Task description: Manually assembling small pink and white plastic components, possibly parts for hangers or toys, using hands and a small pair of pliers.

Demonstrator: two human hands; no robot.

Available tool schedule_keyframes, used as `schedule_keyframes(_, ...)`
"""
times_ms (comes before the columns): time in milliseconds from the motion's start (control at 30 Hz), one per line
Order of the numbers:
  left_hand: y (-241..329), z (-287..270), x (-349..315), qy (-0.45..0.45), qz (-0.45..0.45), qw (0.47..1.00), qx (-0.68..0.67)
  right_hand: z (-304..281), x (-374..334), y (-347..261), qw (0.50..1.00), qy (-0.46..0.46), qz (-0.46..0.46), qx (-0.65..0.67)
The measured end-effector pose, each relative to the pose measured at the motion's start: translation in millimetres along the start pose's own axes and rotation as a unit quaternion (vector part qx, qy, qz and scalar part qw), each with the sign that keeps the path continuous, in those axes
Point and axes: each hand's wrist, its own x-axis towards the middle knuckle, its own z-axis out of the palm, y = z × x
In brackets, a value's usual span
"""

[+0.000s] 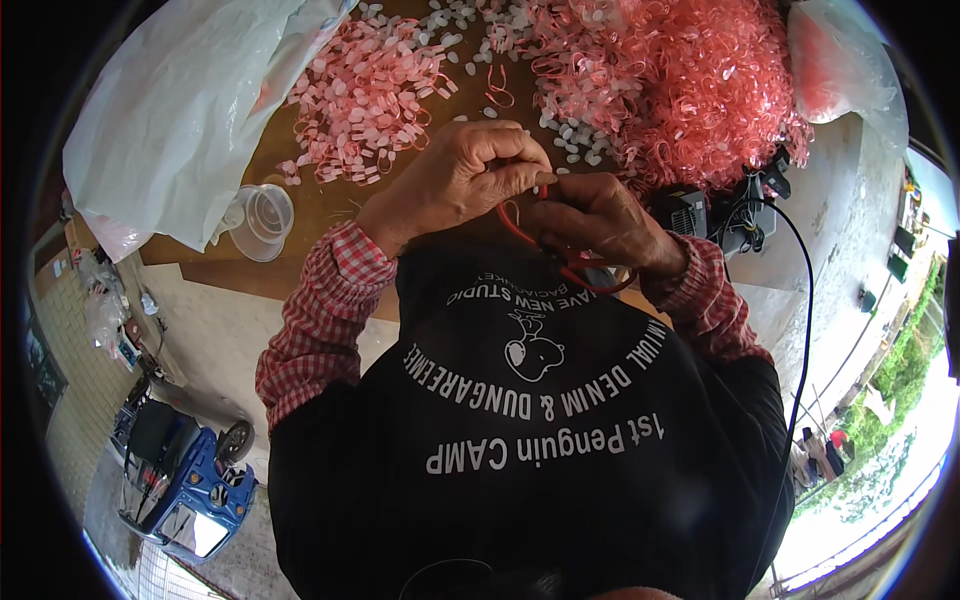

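Note:
My left hand is closed in a pinch, its thumb and fingertips meeting over the near edge of the brown table. What sits in that pinch is too small to name. Close against it, my right hand curls around a tool with curved red handles; its working end is hidden by the fingers. The fingertips of both hands nearly touch. Ahead of my left hand lies a heap of pink looped pieces with pale oval tabs. A single pink loop lies beyond the hands.
A larger pile of pink loops covers the far right, with loose white ovals beside it. A white plastic bag and a clear round tub stand left. Black devices with a cable lie right. A blue vehicle stands behind, left.

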Motion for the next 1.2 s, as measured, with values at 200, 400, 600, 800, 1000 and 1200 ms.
schedule_keyframes(200, 1.5, 14.9, -13.1, 0.094, -0.013, 0.995, 0.016, 6.9, -4.2, 6.2, 0.998, 0.046, -0.041, 0.031)
schedule_keyframes(400, 2.2, 22.8, -26.9, 0.182, -0.105, 0.973, -0.090, 7.8, -3.0, 5.4, 0.994, 0.048, -0.094, -0.014)
schedule_keyframes(600, 9.7, 8.4, -19.8, 0.061, -0.094, 0.994, -0.020, 1.3, -4.2, -3.1, 0.997, 0.010, -0.048, -0.067)
schedule_keyframes(800, 19.3, -1.5, -14.7, -0.026, 0.020, 0.989, 0.143, 9.0, -8.9, -4.5, 0.998, 0.019, -0.056, -0.035)
schedule_keyframes(1000, 19.9, 1.7, -10.8, 0.012, 0.019, 0.997, 0.075, 6.8, -6.3, -5.4, 0.997, -0.027, -0.045, 0.059)
schedule_keyframes(1200, 27.4, 9.0, -10.8, 0.069, 0.002, 0.997, 0.023, 7.4, -6.5, -6.9, 0.985, -0.008, -0.167, 0.033)
